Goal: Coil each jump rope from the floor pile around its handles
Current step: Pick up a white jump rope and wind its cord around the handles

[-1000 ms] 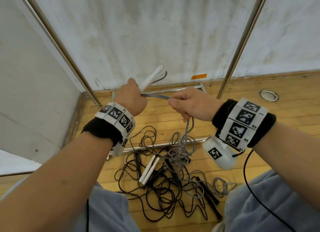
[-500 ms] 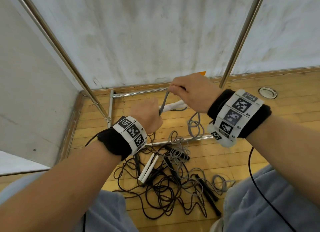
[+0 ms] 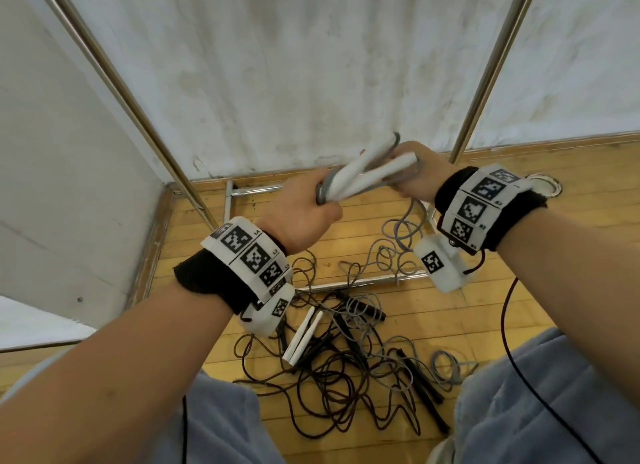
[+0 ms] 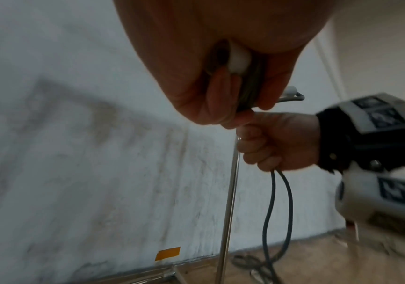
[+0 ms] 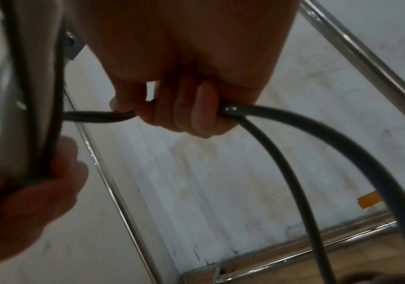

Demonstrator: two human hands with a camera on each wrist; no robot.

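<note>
Winding now | left hand (image 3: pixel 304 214) grip clamps white handles (image 3: pixel 363 179), held above the floor pile (image 3: pixel 346 366) | right hand (image 3: pixel 419 176) grip fisted on grey cord (image 5: pixel 281 153) | cord looks light, limp, slick: take it close to handles, keep tension.

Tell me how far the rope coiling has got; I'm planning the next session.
Nothing looks finished. In hand: the left hand grips the white handles with a few grey turns on them, while the right hand feeds the grey cord, which trails to the floor. Left: the floor pile, with dark ropes and another white-handled pair, all tangled.
</note>
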